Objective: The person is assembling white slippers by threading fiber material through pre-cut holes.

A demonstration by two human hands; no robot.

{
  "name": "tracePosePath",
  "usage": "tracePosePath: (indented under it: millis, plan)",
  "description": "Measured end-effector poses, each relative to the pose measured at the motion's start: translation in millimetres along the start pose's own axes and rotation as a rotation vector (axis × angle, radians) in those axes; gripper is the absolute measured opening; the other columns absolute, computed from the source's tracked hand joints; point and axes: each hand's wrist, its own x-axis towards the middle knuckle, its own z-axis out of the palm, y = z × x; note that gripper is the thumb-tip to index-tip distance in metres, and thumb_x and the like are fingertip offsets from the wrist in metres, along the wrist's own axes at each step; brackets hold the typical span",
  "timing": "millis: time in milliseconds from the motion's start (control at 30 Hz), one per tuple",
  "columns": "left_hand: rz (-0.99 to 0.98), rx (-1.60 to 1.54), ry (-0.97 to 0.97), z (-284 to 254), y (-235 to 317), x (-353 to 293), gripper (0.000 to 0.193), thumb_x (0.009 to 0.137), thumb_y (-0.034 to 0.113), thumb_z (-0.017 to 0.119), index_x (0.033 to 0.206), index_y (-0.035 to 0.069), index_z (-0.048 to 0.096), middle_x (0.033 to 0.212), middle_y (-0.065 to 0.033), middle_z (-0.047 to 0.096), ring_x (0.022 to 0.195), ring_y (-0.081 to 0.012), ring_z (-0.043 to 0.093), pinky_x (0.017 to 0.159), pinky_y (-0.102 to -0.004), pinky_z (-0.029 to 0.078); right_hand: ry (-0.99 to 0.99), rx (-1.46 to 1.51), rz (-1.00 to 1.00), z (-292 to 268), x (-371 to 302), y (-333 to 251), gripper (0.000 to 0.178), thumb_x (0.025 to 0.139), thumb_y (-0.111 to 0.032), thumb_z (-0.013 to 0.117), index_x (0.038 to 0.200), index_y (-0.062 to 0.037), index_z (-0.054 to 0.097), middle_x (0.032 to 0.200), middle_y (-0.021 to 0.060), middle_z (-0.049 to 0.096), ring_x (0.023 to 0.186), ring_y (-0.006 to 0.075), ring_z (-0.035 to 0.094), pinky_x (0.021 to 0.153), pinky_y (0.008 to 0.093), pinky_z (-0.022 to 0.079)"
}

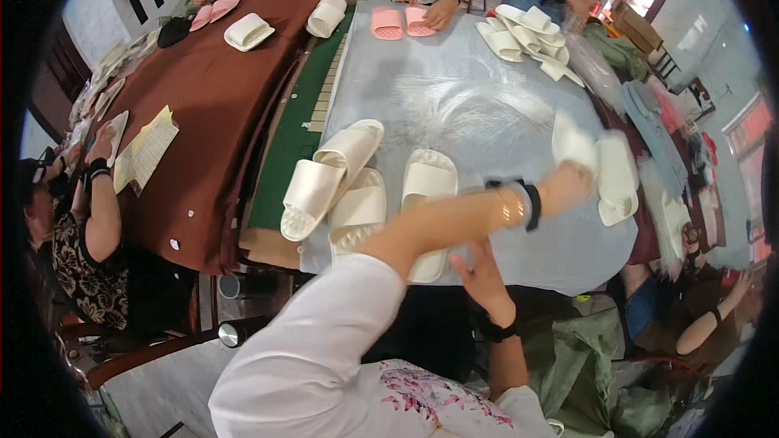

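My left arm reaches across to the right. My left hand is smeared by motion, closed round the near end of a blurred white slide slipper. Just right of that slipper lies another white slipper. My right hand is at the table's near edge, fingers stretched out and holding nothing. Beside it, a white slipper lies partly hidden under my left forearm. Further left, one white slipper overlaps another white slipper, whose near end is partly hidden by my arm.
The grey-covered table carries a pile of white slippers at far right. Across it, a person's hands touch pink slippers. To the left, a brown-covered table bears more slippers and papers; co-workers sit around.
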Motion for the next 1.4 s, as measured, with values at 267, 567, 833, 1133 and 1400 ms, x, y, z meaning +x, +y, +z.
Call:
tracePosePath:
  millis: [267,567,833,1133,1400]
  plan:
    - [-0.229,-0.528,-0.221,-41.9,103.1,-29.9,0.043,0.076,0.014,0.049,0.116,-0.002,0.047,0.13,-0.0237,0.037,0.121,-0.0354,0.036,0.099,-0.0477,0.03,0.067,-0.046,-0.141,14.6,-30.8,51.5,0.055,0.081,-0.02,0.056,0.128,-0.0018,0.036,0.134,0.0232,0.031,0.123,0.0369,0.031,0.101,0.042,0.025]
    - [-1.232,-0.083,-0.312,-249.2,40.6,-274.1,0.088,0.069,0.027,0.07,0.136,0.001,0.019,0.136,-0.0306,0.016,0.128,-0.0442,0.014,0.1,-0.0525,0.02,0.522,-0.809,0.711,-102.4,-24.2,123.0,0.093,0.069,-0.05,0.066,0.14,-0.0198,0.014,0.142,0.0236,0.0,0.127,0.0494,0.007,0.088,0.0686,0.022]
    - [-1.528,-0.119,-0.295,-220.4,63.1,-345.7,0.112,0.063,0.039,0.073,0.135,-0.005,-0.001,0.132,-0.0253,0.029,0.113,-0.0416,0.038,0.077,-0.0517,0.045,0.141,-0.747,0.471,-144.3,-2.6,198.4,0.077,0.076,-0.036,0.06,0.139,-0.0318,0.016,0.144,0.0172,0.005,0.127,0.0432,0.02,0.087,0.0661,0.027]
    - [-1.44,-0.014,-0.67,-230.0,58.8,-275.7,0.066,0.078,0.033,0.061,0.126,-0.004,0.035,0.097,-0.016,0.059,0.059,-0.0269,0.061,0.053,-0.0317,0.049,0.216,-0.87,0.191,-119.7,44.4,126.4,0.042,0.082,-0.025,0.055,0.12,-0.0092,0.046,0.125,0.0195,0.043,0.109,0.0353,0.046,0.087,0.0424,0.041]
    - [-1.2,0.144,-0.426,-198.4,-26.3,-290.8,0.059,0.072,0.017,0.063,0.127,0.023,0.042,0.141,-0.0151,0.021,0.126,-0.0404,0.024,0.089,-0.0551,0.037,-0.156,-0.232,-0.2,1.3,94.9,-18.0,0.056,0.081,-0.009,0.05,0.133,-0.0094,0.029,0.136,0.0246,0.026,0.12,0.0397,0.034,0.096,0.0401,0.035]
